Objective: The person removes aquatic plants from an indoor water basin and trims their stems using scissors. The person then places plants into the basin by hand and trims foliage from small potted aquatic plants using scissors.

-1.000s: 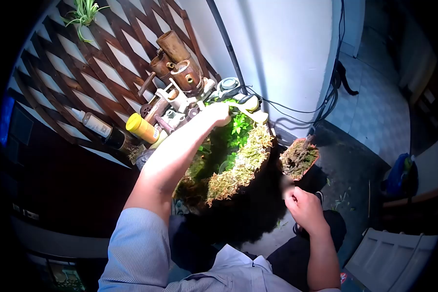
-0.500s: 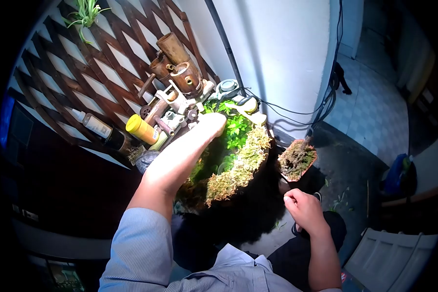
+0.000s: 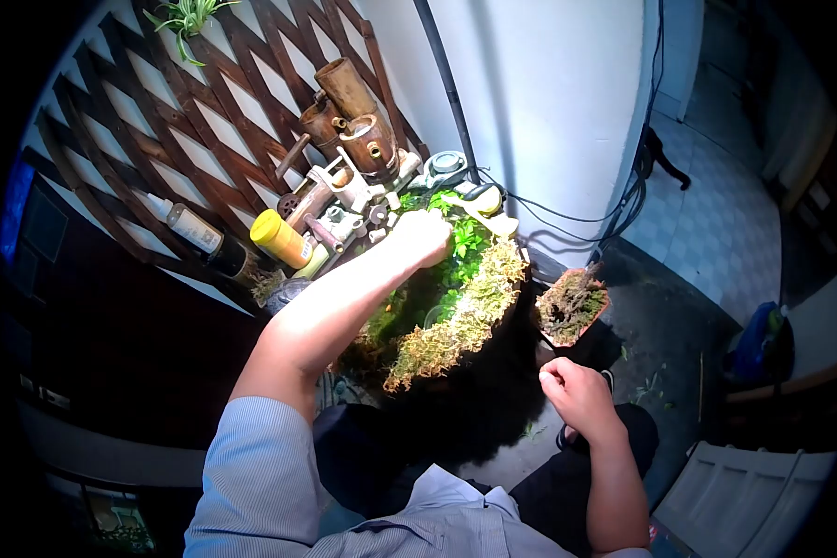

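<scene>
My left hand [image 3: 426, 238] is over the leafy green plants [image 3: 465, 237] at the back of a round, moss-rimmed planter. It looks curled, but bright glare and the hand itself hide the fingertips and anything between them. Pale yellow-green moss [image 3: 460, 321] lines the planter's near right rim, below my left forearm. My right hand [image 3: 581, 398] hovers above my knee with its fingers closed together. A thin dark shape shows near its fingertips; whether it is held I cannot tell. Just beyond that hand sits a small orange-brown pot [image 3: 607, 302] filled with mossy growth [image 3: 567, 307].
Behind the planter stand bamboo tubes [image 3: 346, 88] and pipe fittings. A yellow-lidded jar [image 3: 284, 240] and a bottle [image 3: 195, 230] lie to the left, beside a wooden lattice [image 3: 172, 153]. Black cables [image 3: 567, 216] run along the white wall. A grey plastic seat [image 3: 744, 498] is at lower right.
The view has shifted slightly. My left hand stays over the plants, its knuckles a little more raised and curled. My right hand has hardly moved. A black tail-like shape by the doorway stretches further out.
</scene>
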Tool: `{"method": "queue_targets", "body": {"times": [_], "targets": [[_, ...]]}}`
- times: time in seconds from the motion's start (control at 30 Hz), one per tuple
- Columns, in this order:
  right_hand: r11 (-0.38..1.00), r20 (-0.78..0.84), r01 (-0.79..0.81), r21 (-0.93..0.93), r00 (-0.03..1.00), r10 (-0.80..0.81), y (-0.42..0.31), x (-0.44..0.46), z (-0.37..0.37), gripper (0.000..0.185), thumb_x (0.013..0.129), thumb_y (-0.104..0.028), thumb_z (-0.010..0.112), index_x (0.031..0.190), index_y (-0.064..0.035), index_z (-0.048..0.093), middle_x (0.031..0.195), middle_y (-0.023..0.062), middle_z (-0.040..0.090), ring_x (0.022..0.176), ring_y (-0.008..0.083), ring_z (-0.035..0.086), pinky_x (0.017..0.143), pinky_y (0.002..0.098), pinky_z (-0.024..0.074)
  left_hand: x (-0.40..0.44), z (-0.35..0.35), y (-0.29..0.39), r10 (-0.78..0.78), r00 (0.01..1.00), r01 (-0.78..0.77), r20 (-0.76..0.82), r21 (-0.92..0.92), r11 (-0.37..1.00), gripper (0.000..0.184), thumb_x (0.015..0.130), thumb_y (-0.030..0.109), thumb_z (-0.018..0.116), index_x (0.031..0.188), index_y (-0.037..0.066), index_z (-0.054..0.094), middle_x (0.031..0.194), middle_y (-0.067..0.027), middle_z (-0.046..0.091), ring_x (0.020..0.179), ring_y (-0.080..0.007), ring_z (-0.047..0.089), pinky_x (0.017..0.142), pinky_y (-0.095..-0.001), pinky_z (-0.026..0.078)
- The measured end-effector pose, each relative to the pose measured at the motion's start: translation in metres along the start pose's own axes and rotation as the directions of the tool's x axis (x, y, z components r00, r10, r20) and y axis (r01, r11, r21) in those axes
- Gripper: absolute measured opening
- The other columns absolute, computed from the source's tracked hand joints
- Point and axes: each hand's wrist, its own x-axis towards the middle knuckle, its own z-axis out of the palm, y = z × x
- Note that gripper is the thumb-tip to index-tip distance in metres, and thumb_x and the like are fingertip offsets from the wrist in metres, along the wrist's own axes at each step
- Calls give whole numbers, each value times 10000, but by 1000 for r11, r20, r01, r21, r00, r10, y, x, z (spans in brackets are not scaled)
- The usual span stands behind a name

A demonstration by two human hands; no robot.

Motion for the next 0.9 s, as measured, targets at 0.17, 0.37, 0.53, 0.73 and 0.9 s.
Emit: {"method": "queue_targets", "body": {"times": [0.17,0.37,0.53,0.73,0.9], "targets": [[1000,6,-8,-10,1000,8,-1,0,-2,176,848,-229,580,893,-68,635,752,126,651,716,300,638,656,388,491,17,6,4,275,960,-247,48,-312,918,184,768,203,520,748,34,590,748,-197,610,740,-367,624,651,-439,511],[999,16,-25,-24,1000,26,2,0,-3,199,843,-241,585,909,-65,648,739,118,655,691,269,643,645,363,492,41,31,10,370,923,-348,101,-186,919,199,772,206,522,726,49,636,736,-173,639,790,-324,645,678,-413,521],[999,19,-30,-18,999,30,3,0,-4,195,844,-237,585,917,-66,648,730,114,654,680,259,644,640,358,493,51,38,24,200,939,-180,280,-95,979,269,788,202,533,961,62,683,1051,-201,619,939,-324,631,755,-387,528],[998,61,-68,-1,996,68,2,0,-6,188,844,-234,588,918,-69,640,734,113,655,686,257,646,645,361,496,51,17,38,76,892,-65,445,-39,997,273,752,210,583,971,97,700,1040,-144,657,947,-297,640,772,-374,533],[1000,33,-3,-20,999,4,0,0,-6,155,862,-223,572,890,-78,617,748,121,651,719,312,638,652,408,492,51,21,39,97,920,-96,379,-20,995,237,722,236,633,886,87,715,933,-146,681,877,-295,661,716,-369,544]]}}
